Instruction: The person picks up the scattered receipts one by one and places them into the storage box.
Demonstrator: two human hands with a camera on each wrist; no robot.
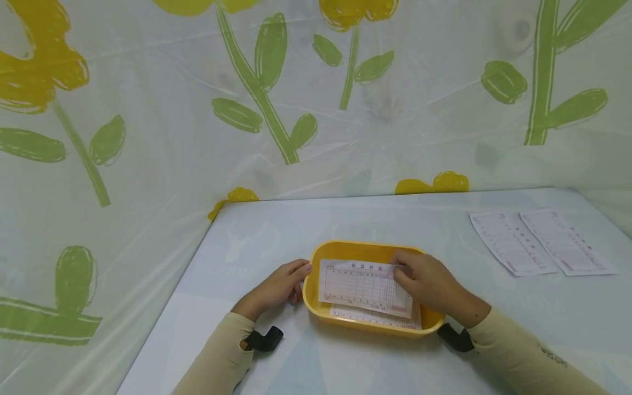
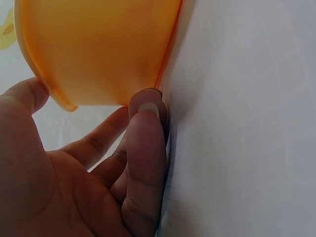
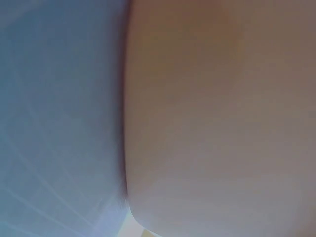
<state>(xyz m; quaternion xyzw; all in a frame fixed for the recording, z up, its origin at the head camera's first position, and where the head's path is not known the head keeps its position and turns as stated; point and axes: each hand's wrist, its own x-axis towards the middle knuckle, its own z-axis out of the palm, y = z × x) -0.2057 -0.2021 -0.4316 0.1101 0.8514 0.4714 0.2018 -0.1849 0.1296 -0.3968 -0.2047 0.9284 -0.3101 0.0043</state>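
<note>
We see the yellow tray (image 1: 316,307) on the bench (image 1: 276,236), holding a printed slip (image 1: 362,285). Our right hand (image 1: 427,282) pinches the slip's far right corner. Our left hand (image 1: 276,288) touches the tray's left wall, grip relaxed.

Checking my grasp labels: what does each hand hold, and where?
Right hand pinches the top slip's upper right edge; left hand steadies the yellow tray's left wall.
</note>
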